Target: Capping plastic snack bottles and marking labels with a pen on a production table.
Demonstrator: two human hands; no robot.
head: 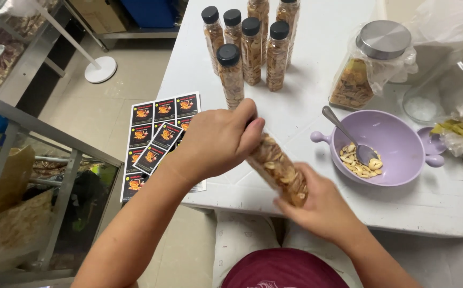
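Sticker sheets (159, 141) lie at the table edge (402, 224), beside 6 capped bottles (250, 45). Left hand (218, 141) clasps the top of a nut-filled bottle (279, 169); right hand (319, 205) grips its base, likely bracing it. Long axis tilts upper-left to lower-right, above the table's near edge.

Both hands closed — left hand (218, 141) raised and curled, right hand (316, 205) cupped beneath.

White table (316, 80) w/ rounded corners on beige tile floor (98, 106); metal-frame glass cabinet (34, 160) at left, white round stand base (101, 69) nearby. Even, soft light.
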